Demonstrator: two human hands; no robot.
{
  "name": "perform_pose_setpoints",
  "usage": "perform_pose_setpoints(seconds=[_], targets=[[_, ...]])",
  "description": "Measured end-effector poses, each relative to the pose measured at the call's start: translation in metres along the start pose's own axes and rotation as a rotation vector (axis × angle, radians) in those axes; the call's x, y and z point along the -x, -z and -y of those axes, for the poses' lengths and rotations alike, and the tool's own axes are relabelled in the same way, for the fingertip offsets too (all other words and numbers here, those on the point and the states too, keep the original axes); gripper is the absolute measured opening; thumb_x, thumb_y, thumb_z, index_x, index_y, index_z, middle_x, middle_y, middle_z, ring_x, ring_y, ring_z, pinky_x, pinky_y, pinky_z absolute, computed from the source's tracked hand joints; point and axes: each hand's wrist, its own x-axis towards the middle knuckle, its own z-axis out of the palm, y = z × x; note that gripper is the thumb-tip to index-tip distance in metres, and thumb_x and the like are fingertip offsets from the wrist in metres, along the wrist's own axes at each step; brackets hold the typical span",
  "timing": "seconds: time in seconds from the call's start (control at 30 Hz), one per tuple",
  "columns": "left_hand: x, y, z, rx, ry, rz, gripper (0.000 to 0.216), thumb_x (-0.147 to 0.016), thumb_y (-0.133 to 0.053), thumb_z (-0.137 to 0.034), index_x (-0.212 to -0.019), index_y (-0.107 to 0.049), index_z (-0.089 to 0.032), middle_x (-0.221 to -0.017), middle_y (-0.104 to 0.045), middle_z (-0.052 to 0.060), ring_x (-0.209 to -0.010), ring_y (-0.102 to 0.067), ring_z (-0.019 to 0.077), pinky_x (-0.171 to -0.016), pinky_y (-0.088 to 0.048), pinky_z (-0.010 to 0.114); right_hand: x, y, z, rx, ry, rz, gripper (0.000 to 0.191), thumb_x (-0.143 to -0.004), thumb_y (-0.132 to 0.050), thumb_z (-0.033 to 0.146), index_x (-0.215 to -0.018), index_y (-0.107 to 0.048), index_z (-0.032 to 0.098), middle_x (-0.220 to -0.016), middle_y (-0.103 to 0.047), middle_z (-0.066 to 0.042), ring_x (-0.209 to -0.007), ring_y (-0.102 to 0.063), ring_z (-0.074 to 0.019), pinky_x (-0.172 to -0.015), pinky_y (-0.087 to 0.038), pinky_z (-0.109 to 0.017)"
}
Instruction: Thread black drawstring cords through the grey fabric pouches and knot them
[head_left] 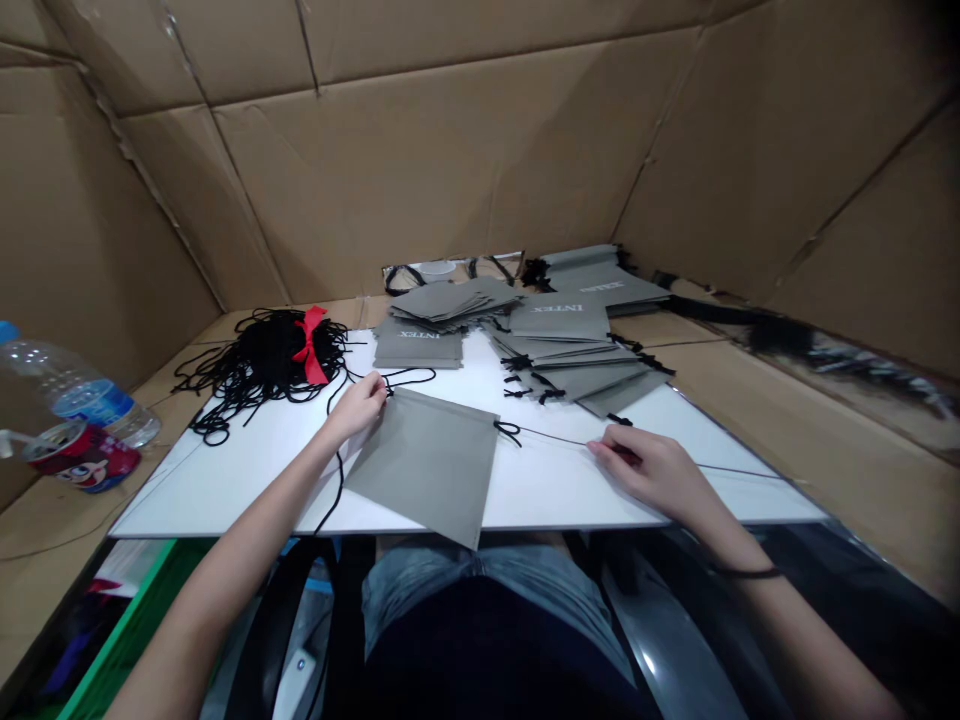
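A flat grey fabric pouch (431,462) lies on the white board (225,470) in front of me. My left hand (358,405) pinches its top left corner, where a black cord (409,377) comes out. My right hand (646,468) is closed on a thin threading wire (555,438) that runs from the pouch's top right corner, past a black cord loop (508,431), and on to the right across the board.
A tangle of black cords tied with a red ribbon (266,362) lies at the left. Stacks of grey INTEX pouches (559,322) fill the back. A water bottle (71,392) and a red can (82,455) sit far left. Cardboard walls (450,150) surround everything.
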Motion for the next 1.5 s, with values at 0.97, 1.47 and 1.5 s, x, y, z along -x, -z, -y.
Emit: perform_pose_setpoints(seconds=[0.97,1.47,1.5], targets=[[-0.009,-0.016,0.005,-0.372,0.075,-0.245,0.016,-0.093,-0.03,-0.017,-0.099,-0.045,-0.018,-0.081,-0.062,0.008,-0.074,-0.061,0.0216,-0.065,-0.041,0.029,0.013,0.006,-0.004,0.064,0.045,-0.095,0.033,-0.09,-0.046,0.039,-0.063,-0.051,0.02,-0.057,-0.051,0.001,-0.051,-0.044,-0.0111,-0.053,-0.033,-0.023],[-0.004,-0.027,-0.014,-0.768,0.149,-0.072,0.044,-0.078,-0.038,-0.002,-0.121,-0.044,-0.009,-0.093,-0.068,0.018,-0.089,-0.066,0.0292,-0.072,-0.046,0.034,0.033,0.029,-0.018,0.054,-0.002,-0.08,0.037,-0.088,-0.046,0.043,-0.059,-0.05,0.021,-0.054,-0.049,0.002,-0.049,-0.042,-0.0104,-0.052,-0.032,-0.023],[-0.004,-0.027,-0.014,-0.78,0.145,-0.067,0.044,-0.079,-0.037,-0.002,-0.121,-0.044,-0.008,-0.094,-0.068,0.018,-0.09,-0.066,0.0289,-0.072,-0.047,0.034,0.034,0.032,-0.02,0.051,-0.006,-0.08,0.037,-0.088,-0.047,0.044,-0.059,-0.051,0.021,-0.055,-0.05,0.002,-0.05,-0.043,-0.0105,-0.052,-0.032,-0.023]])
